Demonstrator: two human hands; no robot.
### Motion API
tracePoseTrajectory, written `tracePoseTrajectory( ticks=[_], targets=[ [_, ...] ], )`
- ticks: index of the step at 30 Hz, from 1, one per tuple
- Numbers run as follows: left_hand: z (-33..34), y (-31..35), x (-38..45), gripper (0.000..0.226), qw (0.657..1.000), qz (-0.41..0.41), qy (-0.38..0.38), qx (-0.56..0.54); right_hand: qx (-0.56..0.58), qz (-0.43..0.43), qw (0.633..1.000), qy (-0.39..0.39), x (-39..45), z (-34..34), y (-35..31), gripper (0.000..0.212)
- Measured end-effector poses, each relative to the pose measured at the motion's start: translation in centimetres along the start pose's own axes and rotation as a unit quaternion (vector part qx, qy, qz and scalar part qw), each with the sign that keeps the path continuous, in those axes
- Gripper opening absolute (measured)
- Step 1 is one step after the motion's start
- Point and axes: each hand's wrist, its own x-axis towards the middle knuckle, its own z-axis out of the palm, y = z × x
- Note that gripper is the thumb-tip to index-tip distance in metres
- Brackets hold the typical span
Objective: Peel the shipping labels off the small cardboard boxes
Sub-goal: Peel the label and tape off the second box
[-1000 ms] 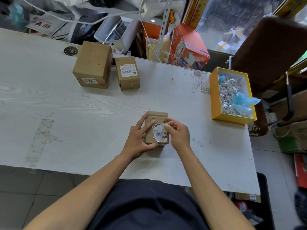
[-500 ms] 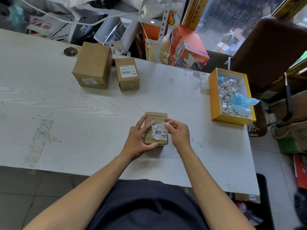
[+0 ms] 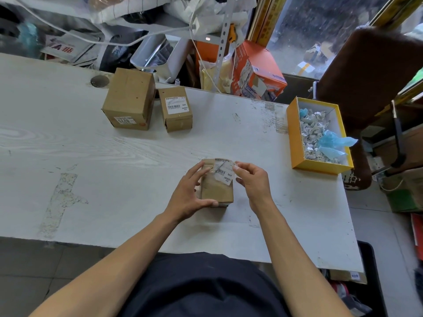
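A small cardboard box (image 3: 217, 193) lies on the white table (image 3: 114, 170) near its front edge. My left hand (image 3: 191, 191) grips the box's left side, thumb at its near corner. My right hand (image 3: 250, 179) pinches the upper right corner of a white shipping label (image 3: 223, 173), which is lifted and creased over the box's far half. Bare brown cardboard shows on the near half. Two more boxes stand at the back: a small one (image 3: 177, 108) with a label on top, and a larger one (image 3: 129, 99) with a label on its front.
A yellow box (image 3: 295, 138) at the table's right edge holds several crumpled labels and blue plastic. An orange carton (image 3: 258, 72), cables and clutter crowd the space behind the table. A brown chair (image 3: 370, 72) stands at the right.
The label has been pulled toward the box's far end, baring more cardboard on the near half. My right hand moved up and away with the label's corner.
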Motion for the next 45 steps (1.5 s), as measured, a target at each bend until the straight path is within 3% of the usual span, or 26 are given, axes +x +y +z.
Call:
tracePoseTrajectory(
  ticks=[4,7,11,14,17,24,26,30,31,33,35,37,39,42,45],
  targets=[
    [-0.9,0.5,0.8,0.101,1.000,-0.002,0.014,0.011,-0.040,-0.064,0.997,0.002,0.6,-0.5,-0.8,0.025],
    [-1.8,0.3,1.6,0.115,1.000,-0.020,-0.017,0.014,-0.166,-0.117,0.979,-0.030,0.9,-0.4,-0.6,0.065],
    [-3.0,-0.5,3.0,0.144,0.993,-0.050,-0.103,0.041,-0.340,-0.167,0.917,-0.129,1.5,0.3,0.0,0.127],
    [-3.5,-0.7,3.8,0.156,0.982,-0.072,-0.166,0.056,-0.414,-0.188,0.870,-0.189,2.1,0.6,0.4,0.145],
    [-3.8,-0.7,4.4,0.155,0.976,-0.065,-0.199,0.064,-0.450,-0.182,0.845,-0.223,2.4,1.2,0.5,0.150],
    [-4.1,-0.9,5.7,0.132,0.977,-0.035,-0.203,0.049,-0.448,-0.143,0.853,-0.227,3.2,2.2,0.7,0.146],
    [-4.3,-0.4,6.6,0.110,0.982,-0.044,-0.175,0.055,-0.419,-0.129,0.875,-0.206,3.6,2.2,0.1,0.133],
    [-3.9,0.5,8.5,0.037,0.995,-0.068,-0.072,0.021,-0.355,-0.132,0.916,-0.134,4.9,2.8,-0.5,0.091],
    [-3.7,0.7,8.7,0.031,0.996,-0.073,-0.057,0.016,-0.348,-0.134,0.920,-0.122,4.9,3.0,-0.5,0.087],
    [-3.6,1.0,8.6,0.042,0.995,-0.069,-0.059,0.039,-0.339,-0.132,0.923,-0.124,4.8,2.8,-0.4,0.094],
    [-4.1,1.1,7.6,0.082,0.988,-0.065,-0.108,0.093,-0.332,-0.138,0.920,-0.158,4.3,1.8,0.0,0.117],
    [-4.7,1.0,6.3,0.119,0.975,-0.064,-0.174,0.123,-0.352,-0.153,0.901,-0.203,3.6,0.6,0.4,0.137],
    [-4.6,0.7,5.6,0.133,0.968,-0.054,-0.212,0.122,-0.401,-0.154,0.871,-0.238,3.4,0.3,1.0,0.144],
    [-4.5,0.8,6.5,0.125,0.975,-0.055,-0.193,0.092,-0.430,-0.149,0.861,-0.228,3.6,1.2,1.1,0.141],
    [-4.7,0.5,8.7,0.073,0.988,-0.036,-0.117,0.092,-0.375,-0.121,0.904,-0.167,4.6,1.5,-0.1,0.118]
  ],
)
